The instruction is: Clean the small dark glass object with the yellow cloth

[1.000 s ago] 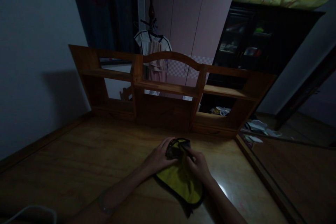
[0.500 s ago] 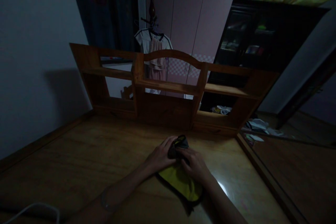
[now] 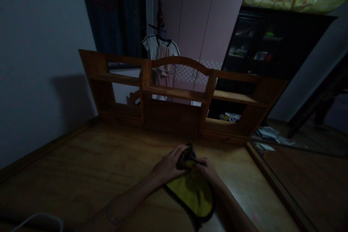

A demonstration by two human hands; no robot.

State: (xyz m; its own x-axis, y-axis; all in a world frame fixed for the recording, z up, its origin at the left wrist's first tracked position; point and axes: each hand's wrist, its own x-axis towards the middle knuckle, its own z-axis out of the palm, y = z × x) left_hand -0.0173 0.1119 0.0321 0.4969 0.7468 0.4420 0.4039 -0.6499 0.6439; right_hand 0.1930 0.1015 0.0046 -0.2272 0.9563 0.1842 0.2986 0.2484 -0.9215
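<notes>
Low in the middle of the head view, a yellow-green cloth point(image 3: 190, 192) with dark edging hangs between my hands, its lower end spread toward me over the wooden surface. My left hand point(image 3: 171, 163) is closed round a dark bundle point(image 3: 182, 160) at the cloth's upper end. Small shiny specks show on this bundle, but whether it is the cloth's grey back or a separate thing inside, I cannot tell. On the right side, my right hand point(image 3: 208, 172) pinches a fold of the cloth close to the bundle, with its fingertips partly hidden.
A wooden bed-like surface point(image 3: 108, 156) lies under my hands, with a shelved wooden headboard point(image 3: 174, 116) beyond. A white cable point(image 3: 40, 215) curves at the lower left. Past the right-hand rail point(image 3: 274, 185) are loose papers point(image 3: 272, 134). The room is dim.
My right hand has drawn slightly right, away from the bundle, and more of the cloth's yellow side shows. The view has tilted up a little.
</notes>
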